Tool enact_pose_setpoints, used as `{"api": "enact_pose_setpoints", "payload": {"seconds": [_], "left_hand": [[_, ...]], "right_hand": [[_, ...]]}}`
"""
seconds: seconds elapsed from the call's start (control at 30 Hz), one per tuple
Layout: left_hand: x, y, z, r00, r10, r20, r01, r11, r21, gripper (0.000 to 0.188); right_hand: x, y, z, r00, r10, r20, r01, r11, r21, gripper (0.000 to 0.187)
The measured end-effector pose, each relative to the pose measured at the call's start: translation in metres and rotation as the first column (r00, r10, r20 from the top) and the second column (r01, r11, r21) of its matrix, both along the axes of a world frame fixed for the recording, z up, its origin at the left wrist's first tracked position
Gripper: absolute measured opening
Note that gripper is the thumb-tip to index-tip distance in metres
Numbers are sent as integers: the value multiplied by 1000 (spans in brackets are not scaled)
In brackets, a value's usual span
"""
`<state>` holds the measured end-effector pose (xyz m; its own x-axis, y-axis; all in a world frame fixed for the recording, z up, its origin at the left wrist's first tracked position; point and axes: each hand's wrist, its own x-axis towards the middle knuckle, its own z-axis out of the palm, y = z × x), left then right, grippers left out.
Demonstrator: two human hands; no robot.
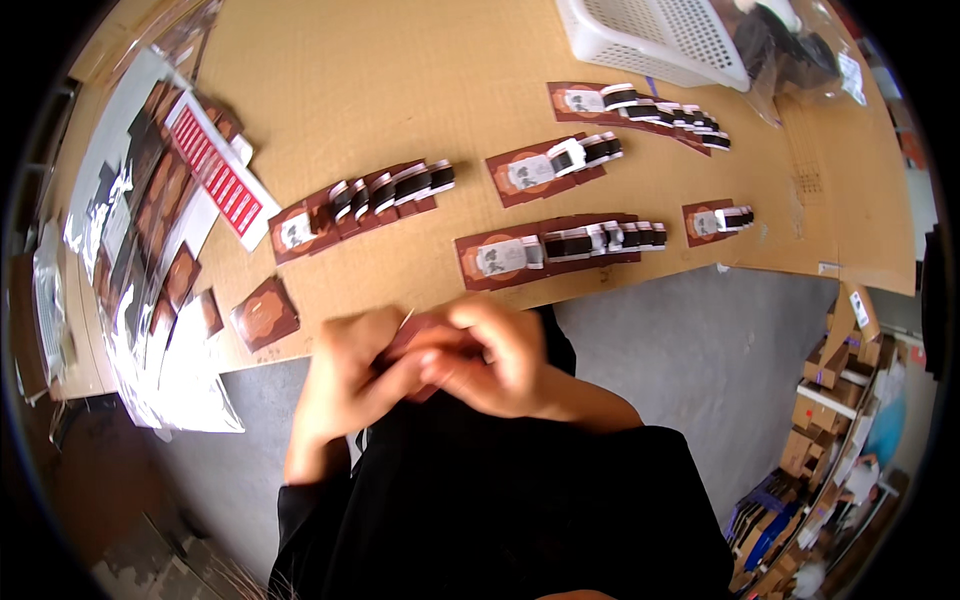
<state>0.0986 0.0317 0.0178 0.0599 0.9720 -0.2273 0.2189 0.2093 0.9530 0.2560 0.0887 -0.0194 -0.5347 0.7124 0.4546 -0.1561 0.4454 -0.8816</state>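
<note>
Grasping brown card between left hand and right hand | both clenched on card | risk: creasing from overtight pinch, dropping beside packed rows beyond grip.

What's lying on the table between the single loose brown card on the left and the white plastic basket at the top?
In the head view, overlapping rows of brown cards with black-and-white bands lie between the loose brown card and the white basket.
</note>
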Motion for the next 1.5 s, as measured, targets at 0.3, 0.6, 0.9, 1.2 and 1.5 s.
{"api": "enact_pose_setpoints", "payload": {"seconds": [0.3, 0.6, 0.9, 1.2, 1.5], "left_hand": [[30, 13, -26, 691, 51, 721, -113, 993, 38, 10], [29, 9, -35, 760, 175, 625, -211, 977, -17, 11], [27, -10, -39, 866, 31, 498, -157, 965, 212, 19], [29, -19, -41, 904, 128, 407, -254, 928, 274, 20], [34, -23, -42, 887, 228, 401, -314, 935, 163, 19]], "right_hand": [[29, 16, 4, 893, -336, -299, 80, 772, -630, 14], [16, 17, 0, 748, -663, -6, 590, 661, 464, 32], [19, -8, 6, 835, -525, 162, 393, 777, 492, 35], [10, -17, 2, 836, -524, 161, 394, 779, 487, 22], [2, -18, -15, 731, -672, 119, 406, 568, 716, 8]]}}
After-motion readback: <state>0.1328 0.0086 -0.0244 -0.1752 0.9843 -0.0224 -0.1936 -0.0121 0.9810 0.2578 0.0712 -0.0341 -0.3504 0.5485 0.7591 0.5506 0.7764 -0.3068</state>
